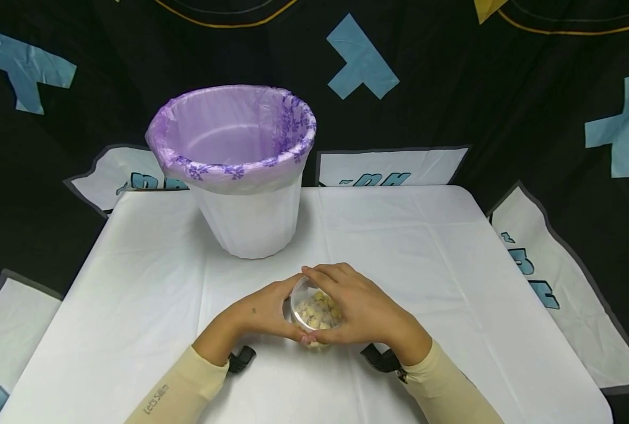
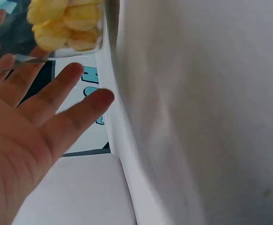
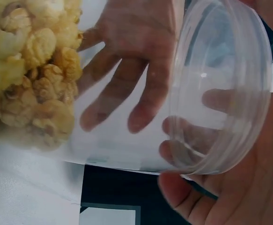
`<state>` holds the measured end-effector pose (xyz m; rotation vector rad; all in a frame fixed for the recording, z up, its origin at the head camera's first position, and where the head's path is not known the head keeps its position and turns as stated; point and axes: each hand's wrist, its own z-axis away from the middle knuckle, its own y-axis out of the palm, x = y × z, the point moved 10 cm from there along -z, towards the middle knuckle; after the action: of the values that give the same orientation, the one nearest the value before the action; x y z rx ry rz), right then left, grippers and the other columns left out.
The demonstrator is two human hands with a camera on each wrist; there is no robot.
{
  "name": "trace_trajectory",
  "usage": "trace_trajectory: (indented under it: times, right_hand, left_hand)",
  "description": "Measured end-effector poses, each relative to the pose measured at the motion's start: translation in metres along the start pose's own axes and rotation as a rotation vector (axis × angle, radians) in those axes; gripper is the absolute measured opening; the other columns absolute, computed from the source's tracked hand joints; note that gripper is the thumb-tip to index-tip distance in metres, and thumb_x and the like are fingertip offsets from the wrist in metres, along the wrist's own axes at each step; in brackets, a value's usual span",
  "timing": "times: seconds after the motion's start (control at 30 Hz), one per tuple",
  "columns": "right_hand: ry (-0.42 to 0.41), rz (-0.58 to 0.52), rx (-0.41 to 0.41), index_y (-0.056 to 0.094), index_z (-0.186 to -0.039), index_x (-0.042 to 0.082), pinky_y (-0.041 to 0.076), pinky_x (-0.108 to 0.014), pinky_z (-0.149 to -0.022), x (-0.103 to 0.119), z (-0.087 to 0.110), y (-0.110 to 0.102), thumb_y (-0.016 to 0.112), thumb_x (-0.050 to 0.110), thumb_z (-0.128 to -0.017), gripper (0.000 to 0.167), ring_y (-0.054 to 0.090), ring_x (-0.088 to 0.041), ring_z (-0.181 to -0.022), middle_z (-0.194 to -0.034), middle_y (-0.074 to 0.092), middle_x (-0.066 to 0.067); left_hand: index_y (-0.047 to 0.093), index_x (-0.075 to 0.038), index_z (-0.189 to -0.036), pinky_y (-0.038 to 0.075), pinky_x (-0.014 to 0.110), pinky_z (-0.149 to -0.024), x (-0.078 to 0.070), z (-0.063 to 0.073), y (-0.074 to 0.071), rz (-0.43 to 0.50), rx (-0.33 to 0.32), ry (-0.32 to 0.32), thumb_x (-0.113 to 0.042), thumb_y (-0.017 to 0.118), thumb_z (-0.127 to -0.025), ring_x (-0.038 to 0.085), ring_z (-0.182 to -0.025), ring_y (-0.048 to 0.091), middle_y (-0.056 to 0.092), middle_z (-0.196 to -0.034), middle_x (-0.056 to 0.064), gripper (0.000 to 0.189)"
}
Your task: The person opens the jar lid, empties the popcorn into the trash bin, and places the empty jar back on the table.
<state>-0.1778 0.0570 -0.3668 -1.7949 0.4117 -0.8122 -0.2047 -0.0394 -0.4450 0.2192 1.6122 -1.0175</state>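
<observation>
Popcorn jar (image 1: 318, 312) is sitting low-ctr of frame btwn my L hand (image 1: 268, 309), fingers apart round its body, & R hand (image 1: 364, 309), clamping its top. Prob. I'm starting opening; next likely needing R twist.

A white-covered table (image 1: 410, 253) carries a bin (image 1: 251, 215) with a purple liner (image 1: 224, 132).

Studio-like setup: black patterned backdrop (image 1: 436, 88) around a white-covered table (image 1: 394, 247).
</observation>
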Motion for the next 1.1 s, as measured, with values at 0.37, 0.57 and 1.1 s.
trace_trajectory:
  times: [0.37, 0.57, 1.1]
  right_hand:
    - [-0.046, -0.033, -0.06, 0.037, -0.154, 0.023, 0.046, -0.041, -0.106, 0.003, -0.002, -0.005, 0.075, 0.065, -0.075, 0.098, 0.047, -0.016, -0.129, -0.147, 0.048, 0.005]
    - [-0.07, -0.017, -0.09, 0.043, -0.151, 0.021, 0.046, -0.042, -0.105, 0.007, -0.002, -0.01, 0.078, 0.061, -0.073, 0.095, 0.048, -0.018, -0.129, -0.143, 0.051, 0.001]
    - [-0.153, -0.196, -0.118, 0.042, -0.151, 0.017, 0.046, -0.044, -0.105, 0.013, -0.006, -0.003, 0.08, 0.044, -0.074, 0.089, 0.039, -0.021, -0.136, -0.145, 0.045, -0.003]
  left_hand:
    - [0.031, -0.038, -0.146, 0.048, 0.039, -0.098, -0.004, -0.001, 0.0, 0.114, -0.013, 0.025, -0.039, 0.096, -0.059, 0.013, -0.115, 0.057, 0.058, -0.131, -0.002, 0.109]
    - [0.033, -0.042, -0.145, 0.05, 0.04, -0.097, -0.006, -0.001, -0.001, 0.136, -0.02, 0.028, -0.037, 0.096, -0.061, 0.013, -0.114, 0.058, 0.057, -0.132, -0.002, 0.105]
    - [0.035, -0.03, -0.146, 0.049, 0.042, -0.097, -0.004, 0.0, -0.001, 0.18, -0.011, 0.053, -0.033, 0.095, -0.063, 0.022, -0.114, 0.058, 0.058, -0.13, 0.001, 0.102]
